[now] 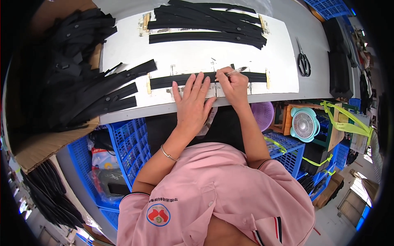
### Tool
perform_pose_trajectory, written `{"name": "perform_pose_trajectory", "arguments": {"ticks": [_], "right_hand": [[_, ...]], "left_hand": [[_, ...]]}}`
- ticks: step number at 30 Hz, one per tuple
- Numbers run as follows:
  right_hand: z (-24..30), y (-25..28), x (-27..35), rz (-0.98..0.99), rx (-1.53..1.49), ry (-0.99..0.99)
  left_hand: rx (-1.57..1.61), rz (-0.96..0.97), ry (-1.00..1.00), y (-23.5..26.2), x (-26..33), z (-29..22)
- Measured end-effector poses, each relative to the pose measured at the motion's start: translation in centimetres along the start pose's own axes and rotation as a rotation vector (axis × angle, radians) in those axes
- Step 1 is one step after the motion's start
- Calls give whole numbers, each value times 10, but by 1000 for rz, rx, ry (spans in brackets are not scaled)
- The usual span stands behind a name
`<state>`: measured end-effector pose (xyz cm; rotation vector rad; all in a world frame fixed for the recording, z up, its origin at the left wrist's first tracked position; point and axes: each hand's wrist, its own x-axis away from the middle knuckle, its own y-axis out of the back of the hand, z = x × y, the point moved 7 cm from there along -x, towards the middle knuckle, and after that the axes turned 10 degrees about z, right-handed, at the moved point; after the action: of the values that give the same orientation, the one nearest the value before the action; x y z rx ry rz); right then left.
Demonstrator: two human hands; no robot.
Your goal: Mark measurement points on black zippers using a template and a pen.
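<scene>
A long black fabric strip (164, 82) lies straight across the white board (127, 47), between pale tape marks near the board's front edge. My left hand (192, 98) rests flat on the strip's middle, its fingers stretched out and spread. Just to the right, my right hand (234, 88) is closed around a pen (238, 70), with its lower end at the strip. The pen's tip is hidden by my fingers. Farther back on the board, several similar black strips (205, 24) lie in a loose stack.
A big heap of black strips (61, 78) fills a cardboard box (53, 143) at the left, some reaching onto the board. Black-handled scissors (303, 63) lie right of the board. Below the table stand blue crates (129, 147), a purple basket (262, 115) and a turquoise fan (304, 125).
</scene>
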<state>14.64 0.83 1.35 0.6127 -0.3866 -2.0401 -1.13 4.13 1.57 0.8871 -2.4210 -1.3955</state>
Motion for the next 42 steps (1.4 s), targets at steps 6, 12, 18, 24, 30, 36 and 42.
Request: {"name": "perform_pose_trajectory", "arguments": {"ticks": [6,12,18,24,30,36,42], "right_hand": [[4,2,0,73,107,13],[11,9,4,84,-61,36],[-25,86,15,-177,-283,-176],[-63,98,15,-125,-166,-266],[-61,96,14,-176,-99,-161],[-62,93,13,-152,-7,-172],[-48,94,11,-156,158,-56]], "left_hand": [[-30,38,9,-3,-2,0],[-57,24,15,-4,-1,0],[-71,19,-3,-3,-1,-1],[-10,-55,33,-4,-7,-9],[192,-133,-129,-23,-59,-62],[206,-166,-177,-45,-87,-73],[217,-176,-191,-47,-86,-74]]}}
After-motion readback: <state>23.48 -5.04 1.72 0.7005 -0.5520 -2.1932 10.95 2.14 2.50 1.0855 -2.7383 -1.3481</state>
